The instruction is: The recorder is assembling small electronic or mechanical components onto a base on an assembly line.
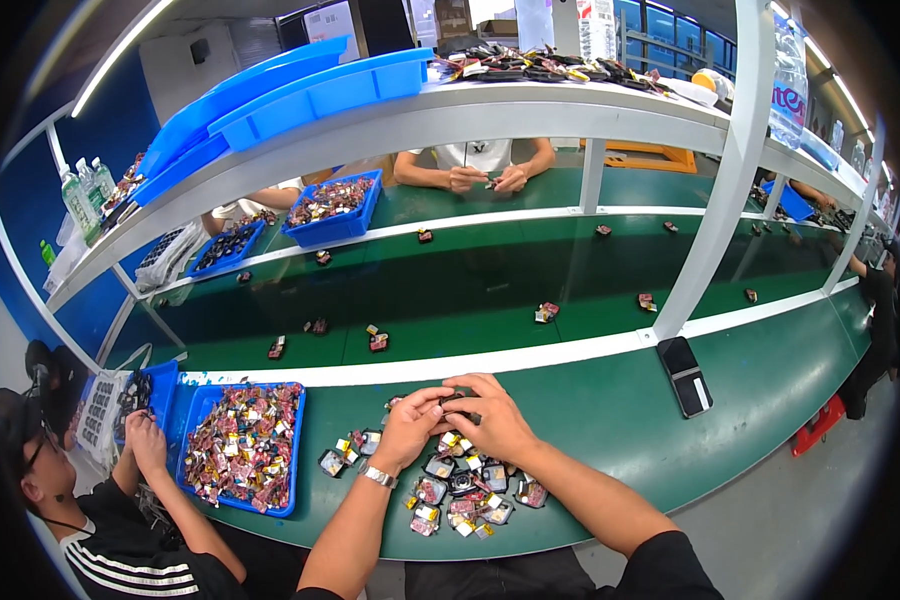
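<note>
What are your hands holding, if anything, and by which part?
The left hand and right hand hold a small dark piece between them; the gripped part is hidden.

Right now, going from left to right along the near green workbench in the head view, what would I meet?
Co-worker's hands, blue bin of small electronic assemblies, left hand, right hand, black phone-like device.

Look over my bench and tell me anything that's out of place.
A dark, flat device lies alone near the foot of the nearest white post; it seems slightly out of place, being unlike the loose heap of small parts or those in the blue bin alongside. No obvious damage shows.
</note>
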Demonstrator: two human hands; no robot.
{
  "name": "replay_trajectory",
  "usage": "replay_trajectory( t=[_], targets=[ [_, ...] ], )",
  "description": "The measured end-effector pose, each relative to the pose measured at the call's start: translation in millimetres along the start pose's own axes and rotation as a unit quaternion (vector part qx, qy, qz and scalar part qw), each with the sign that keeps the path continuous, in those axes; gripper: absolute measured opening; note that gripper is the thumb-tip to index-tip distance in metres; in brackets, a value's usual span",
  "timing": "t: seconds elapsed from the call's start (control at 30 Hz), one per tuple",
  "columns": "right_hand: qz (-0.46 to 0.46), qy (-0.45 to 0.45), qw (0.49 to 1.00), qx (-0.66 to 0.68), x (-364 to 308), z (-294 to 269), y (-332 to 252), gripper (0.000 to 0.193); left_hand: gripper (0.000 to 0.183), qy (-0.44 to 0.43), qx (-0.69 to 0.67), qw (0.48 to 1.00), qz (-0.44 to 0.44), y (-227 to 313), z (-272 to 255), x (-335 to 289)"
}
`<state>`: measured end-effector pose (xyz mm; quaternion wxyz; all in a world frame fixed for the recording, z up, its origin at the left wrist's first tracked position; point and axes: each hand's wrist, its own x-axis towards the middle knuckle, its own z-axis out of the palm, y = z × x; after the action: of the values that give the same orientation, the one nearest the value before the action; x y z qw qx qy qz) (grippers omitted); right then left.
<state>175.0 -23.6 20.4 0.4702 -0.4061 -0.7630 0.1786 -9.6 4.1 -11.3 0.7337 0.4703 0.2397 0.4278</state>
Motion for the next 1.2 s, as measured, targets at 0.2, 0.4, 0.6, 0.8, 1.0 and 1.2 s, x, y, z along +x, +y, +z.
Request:
replay_trajectory(
  t=[0.2,0.4,0.6,0.8,1.0,1.2],
  targets=[
    [-0.003,-0.001,1.0,-0.004,2,-5,-3,0.015,0.03,0.02,0.017,1.0,0.015,1,4,1],
    [-0.004,0.013,1.0,0.005,1,1,1,0.017,0.03,0.012,-0.007,1.0,0.015,0,0,1],
    [-0.013,0.006,1.0,0.012,2,5,1,0.017,0.03,0.047,0.027,0.997,0.052,-8,-2,0],
    [-0.031,0.04,0.999,-0.012,5,-1,0,0.018,0.032,0.048,-0.011,0.998,0.031,-1,8,1],
    [-0.071,0.059,0.992,-0.083,6,-2,-2,0.018,0.034,0.05,-0.005,0.999,0.007,3,10,2],
    [-0.075,0.077,0.991,-0.078,4,3,1,0.017,0.034,0.044,-0.006,0.999,0.007,2,9,2]
  ],
)
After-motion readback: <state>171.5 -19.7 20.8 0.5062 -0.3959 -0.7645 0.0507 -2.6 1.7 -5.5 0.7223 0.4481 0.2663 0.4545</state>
